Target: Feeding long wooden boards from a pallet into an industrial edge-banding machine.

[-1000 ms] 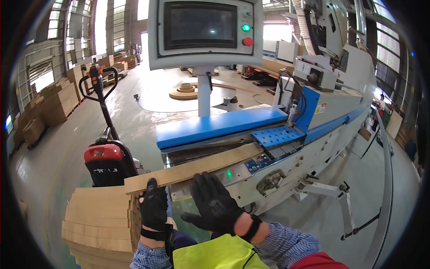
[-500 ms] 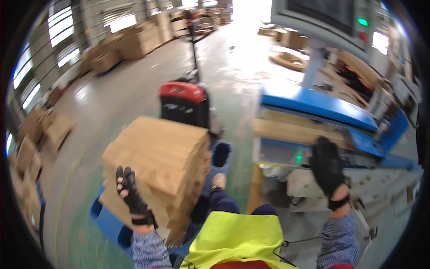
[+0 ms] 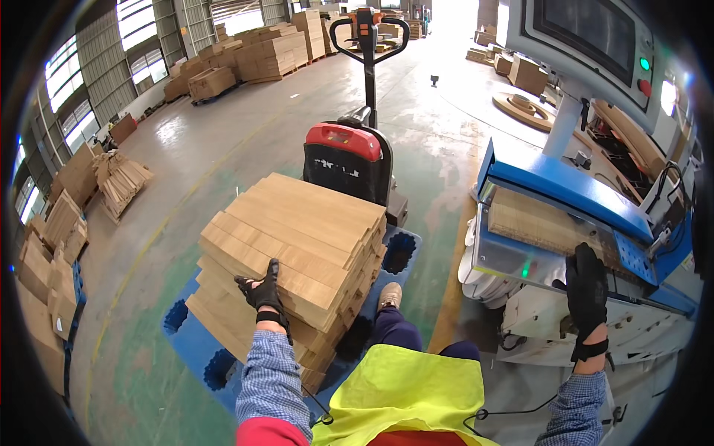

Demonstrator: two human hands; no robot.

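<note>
Beside my left leg, a stack of light-brown wooden boards (image 3: 297, 215) rests on a blue plastic pallet (image 3: 191, 354). My left hand (image 3: 262, 288), in a black glove with bare fingertips, lies at the near-left edge of the upper boards, fingers apart. On my right is a blue and grey machine (image 3: 565, 195) with more boards (image 3: 532, 219) lying in its channel. My right hand (image 3: 586, 286), gloved in black, is at the near edge of that channel with its fingers stretched out; whether it touches the boards I cannot tell.
Behind the stack stands a red and black pallet truck (image 3: 346, 152) with an upright handle. A control screen (image 3: 591, 37) on a post rises above the machine. Stacked boards (image 3: 56, 271) line the far left, and cardboard-coloured piles (image 3: 268, 56) stand at the back.
The view has shifted and become sharper. My left hand has moved right and up, further onto the upper boards. My right hand stays by the machine's channel.
</note>
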